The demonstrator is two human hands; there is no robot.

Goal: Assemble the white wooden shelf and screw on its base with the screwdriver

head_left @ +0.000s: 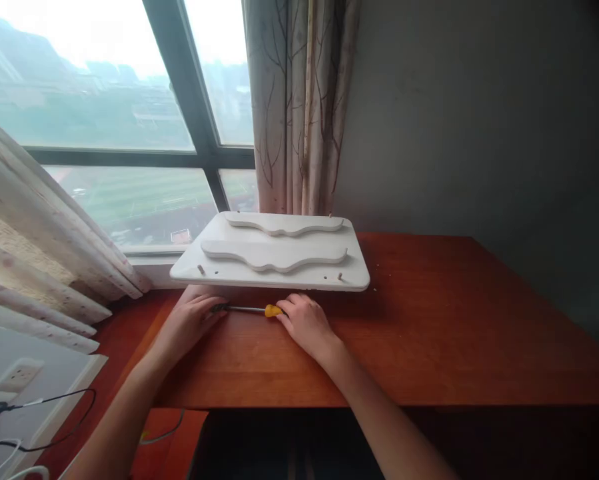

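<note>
Single head cam, faces forward and down across desk (459,327); left hand (195,315) and right hand (306,321) near, window (129,155) farther off.

A corner of what looks like a home
Branch-patterned curtains (274,153) hang at a large window (206,158) overlooking a green field (149,199); a reddish wooden tabletop (459,320) stands beside a plain wall (454,120), with a socket (20,375) low at the left.

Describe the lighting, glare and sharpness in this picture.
Head view: the window glares, its sky washed out to white; head view: the wall dims towards the right; head view: a shadow darkens the tabletop beside the white board; head view: the left hand and right hand look soft in detail.
</note>
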